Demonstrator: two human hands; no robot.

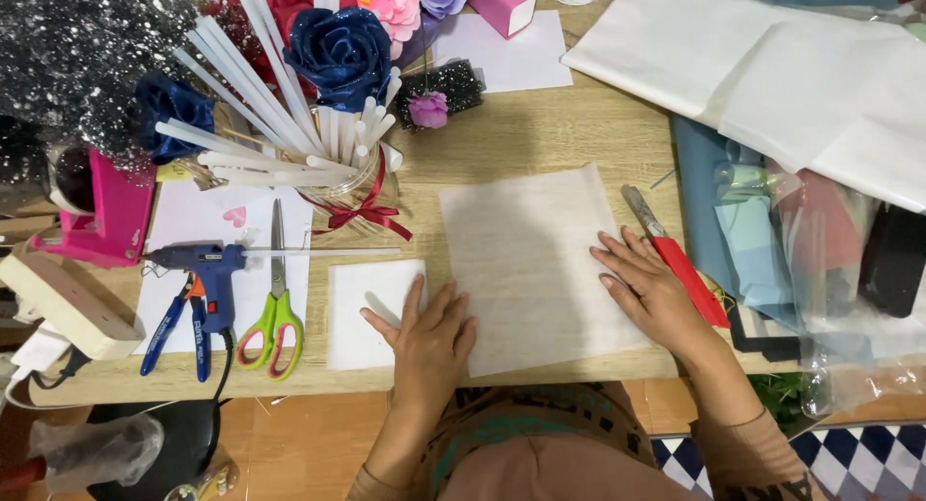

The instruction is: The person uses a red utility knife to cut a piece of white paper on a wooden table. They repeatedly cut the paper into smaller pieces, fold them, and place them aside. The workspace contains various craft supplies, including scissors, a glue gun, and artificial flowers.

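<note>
Head view: wooden desk (540,125), cluttered with craft stuff, tiled floor showing at the near edge.

Centre: translucent paper sheet (531,260) lying flat, its near edge at the desk's near edge. Left hand (429,342) flat, fingers spread, palm down, on the sheet's near-left corner, with fingertips reaching onto a small white sheet (362,308) just left of it. Right hand (646,289) flat, fingers spread, pressing the sheet's right edge. Neither hand grips anything.

Just right of the right hand: red-handled cutter (680,265), lying at an angle, touching or almost touching the fingers; can't tell which.

Left side: green-handled scissors (275,318), closed, blades pointing far. Beside them a blue glue gun (198,279) on white paper, with a glue stick in its back end. Far-left: glass jar of glue sticks (289,125) with a red ribbon (362,212), a blue fabric rose (338,53) behind it, pink flowers further back.

Right side: stack of white paper (772,77), coloured sheets in plastic bags (801,241) under and near it.
</note>
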